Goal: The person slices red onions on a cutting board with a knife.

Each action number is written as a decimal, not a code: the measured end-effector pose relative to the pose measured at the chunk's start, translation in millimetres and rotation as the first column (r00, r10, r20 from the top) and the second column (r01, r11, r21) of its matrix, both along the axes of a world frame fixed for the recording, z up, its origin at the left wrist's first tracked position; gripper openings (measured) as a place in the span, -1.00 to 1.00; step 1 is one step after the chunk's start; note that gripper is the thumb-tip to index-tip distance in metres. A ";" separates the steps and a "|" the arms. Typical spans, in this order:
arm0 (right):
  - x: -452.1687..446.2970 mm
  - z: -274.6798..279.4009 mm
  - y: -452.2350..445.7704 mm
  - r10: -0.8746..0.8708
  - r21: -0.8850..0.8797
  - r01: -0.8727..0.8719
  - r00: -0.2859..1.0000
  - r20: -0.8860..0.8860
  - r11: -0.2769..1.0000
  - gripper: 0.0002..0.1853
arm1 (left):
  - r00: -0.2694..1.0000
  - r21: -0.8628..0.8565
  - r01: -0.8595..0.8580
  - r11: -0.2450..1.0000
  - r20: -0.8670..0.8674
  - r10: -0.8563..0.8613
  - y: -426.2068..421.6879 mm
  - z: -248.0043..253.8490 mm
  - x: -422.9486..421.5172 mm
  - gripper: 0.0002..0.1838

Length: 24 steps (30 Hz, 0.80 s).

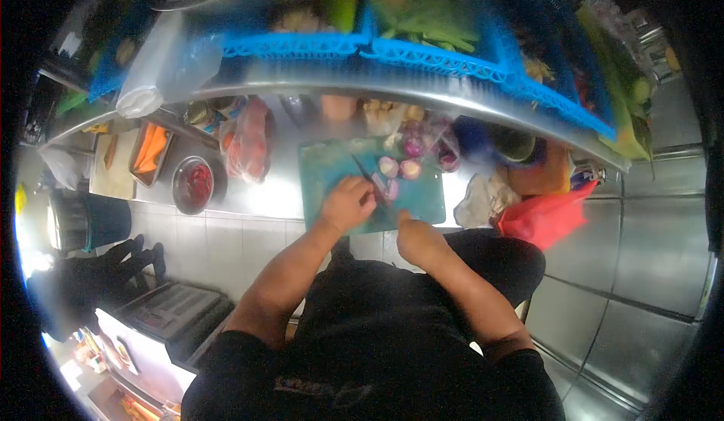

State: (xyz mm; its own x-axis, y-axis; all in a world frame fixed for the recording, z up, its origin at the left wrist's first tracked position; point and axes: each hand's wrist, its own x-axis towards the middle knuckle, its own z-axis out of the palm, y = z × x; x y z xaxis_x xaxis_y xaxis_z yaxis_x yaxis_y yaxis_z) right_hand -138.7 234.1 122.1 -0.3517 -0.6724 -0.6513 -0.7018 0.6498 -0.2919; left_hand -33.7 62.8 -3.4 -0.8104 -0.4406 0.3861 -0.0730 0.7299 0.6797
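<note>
My right hand (421, 241) is closed around the handle of a knife (364, 168), whose dark blade slants up and left across the green cutting board (324, 166). My left hand (349, 204) rests on the board just left of the blade, fingers curled together; what lies under them is hidden. Right of the blade is a cut piece of red onion (391, 188). Above that piece, two red onion halves (409, 169) lie side by side. More purple onions (414, 146) sit at the board's upper right edge, near a plastic bag.
A metal bowl (199, 185) with red contents and a tray of orange pieces (153, 149) stand left. Bagged red produce (250, 140) lies beside the board. A steel shelf edge with blue crates (441, 62) overhangs the back. A red bag (544, 216) sits right.
</note>
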 end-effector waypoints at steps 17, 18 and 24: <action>-10.8 -82.6 -8.9 -0.112 -0.303 0.093 0.993 -0.045 0.948 -0.64 | 0.998 0.039 0.067 0.997 0.014 -0.068 -5.9 17.9 -5.4 -0.74; -9.7 -85.1 -8.2 -0.133 -0.318 0.115 0.991 -0.035 0.941 -0.64 | 0.993 0.033 0.100 0.994 0.057 -0.102 -7.9 20.7 -4.5 -0.74; -3.0 -86.5 1.9 -0.218 -0.308 0.192 0.974 -0.053 0.932 -0.65 | 0.920 0.045 0.020 0.999 0.391 -0.036 -5.7 23.6 2.6 -0.73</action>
State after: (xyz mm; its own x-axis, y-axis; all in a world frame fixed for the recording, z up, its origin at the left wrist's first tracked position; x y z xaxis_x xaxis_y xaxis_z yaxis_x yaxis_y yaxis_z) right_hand -141.7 236.1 35.6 -0.5476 -0.7385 -0.3933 -0.5931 0.6742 -0.4401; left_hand -31.1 57.1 20.2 -0.9054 -0.4242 0.0182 -0.3194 0.7086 0.6291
